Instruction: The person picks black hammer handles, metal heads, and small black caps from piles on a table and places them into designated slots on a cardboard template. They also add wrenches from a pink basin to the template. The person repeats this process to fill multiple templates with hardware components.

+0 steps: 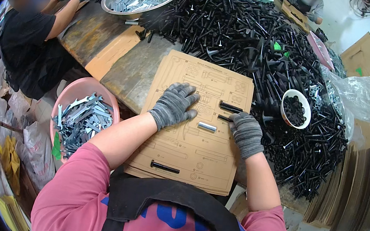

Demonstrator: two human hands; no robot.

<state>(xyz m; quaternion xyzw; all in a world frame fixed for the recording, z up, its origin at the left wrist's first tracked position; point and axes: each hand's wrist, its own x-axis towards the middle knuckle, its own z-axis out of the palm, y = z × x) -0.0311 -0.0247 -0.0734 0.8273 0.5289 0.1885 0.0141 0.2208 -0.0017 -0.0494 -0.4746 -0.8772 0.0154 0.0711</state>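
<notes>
Watching from my remote seat, so going left to right: a pink tub (75,87) of wrenches (85,113) sits left of the left hand (173,106), probably so they're an easy reach. That hand is flat with fingers spread on the printed cardboard sheet (174,137), I'd guess to pin it down. Below it there's a long black bolt (165,166) lying alone. Just left of the right hand (246,134) are a silver sleeve (207,127) and a thick black bolt (230,107), set apart, I think because of the outlines printed there. Right hand is curled at the end of a thin black bolt (224,118) on the sheet; I can't tell if it's pinched or just touched. Past that hand, a heap of black hardware (234,32) and a white bowl (307,114) of small black parts, seemingly kept separate so they don't get lost.
</notes>
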